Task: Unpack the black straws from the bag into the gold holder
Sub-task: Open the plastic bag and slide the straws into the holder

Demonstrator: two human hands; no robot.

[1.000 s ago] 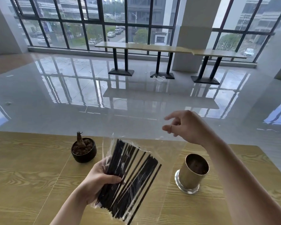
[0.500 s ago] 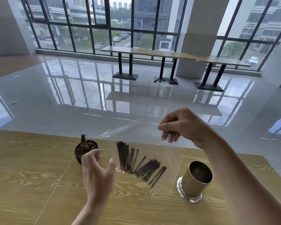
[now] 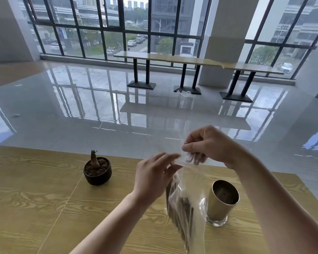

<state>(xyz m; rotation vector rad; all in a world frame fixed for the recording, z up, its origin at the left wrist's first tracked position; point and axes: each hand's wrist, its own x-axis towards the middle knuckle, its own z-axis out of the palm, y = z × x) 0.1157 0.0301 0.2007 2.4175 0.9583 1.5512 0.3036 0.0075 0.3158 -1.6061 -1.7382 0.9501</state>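
Note:
A clear plastic bag (image 3: 195, 213) hangs upright over the wooden table (image 3: 35, 198), with the black straws (image 3: 184, 211) gathered in its lower part, blurred. My right hand (image 3: 209, 145) pinches the bag's top edge. My left hand (image 3: 154, 176) grips the same top edge from the left, fingers touching the plastic right beside the right hand. The gold holder (image 3: 220, 202) stands upright on a glass base just right of the bag, its mouth open and nothing sticking out of it.
A small dark pot with a stubby plant (image 3: 97, 169) sits on the table to the left of my hands. Beyond the table's far edge lies a shiny floor with a long bench table (image 3: 191, 59) by the windows.
My left hand let go of the straws' bundle and rose to the bag's top. The right hand closed on the top edge. The bag swung from lying slanted to hanging upright.

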